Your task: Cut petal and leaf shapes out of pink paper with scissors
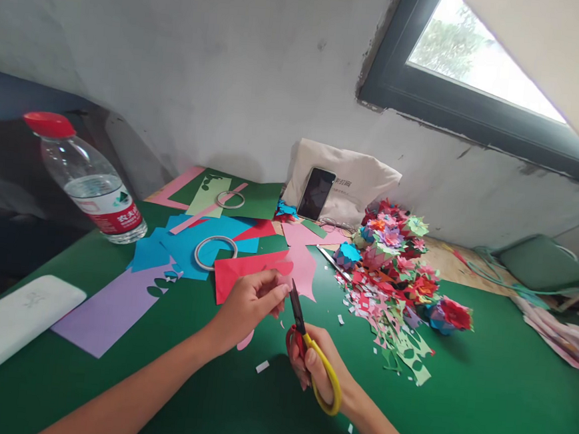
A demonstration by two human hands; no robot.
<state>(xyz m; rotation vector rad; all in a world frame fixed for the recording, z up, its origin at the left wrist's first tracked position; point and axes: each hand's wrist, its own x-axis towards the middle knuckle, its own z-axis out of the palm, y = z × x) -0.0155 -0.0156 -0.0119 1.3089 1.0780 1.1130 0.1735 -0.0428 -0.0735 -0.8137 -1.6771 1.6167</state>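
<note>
My left hand (250, 301) is pinched on a small pink paper piece (284, 268), which is blurred and partly hidden by the fingers. In my right hand (327, 364) are scissors (298, 313) with red and yellow handles. Their dark blades point up and look nearly closed, with the tips just right of my left fingertips. A rounded pink paper cutout (245, 340) lies on the table below my left hand. Behind that hand are a red paper sheet (225, 280) and a pink paper sheet (305, 275).
Paper flowers (388, 238) and cut scraps (400, 339) cover the right of the green table (496, 394). Tape rings (196, 255) lie on blue sheets (151, 249) at left. Nearby are a water bottle (103, 202), a white case (20, 323), a purple sheet (106, 316) and a phone (316, 192).
</note>
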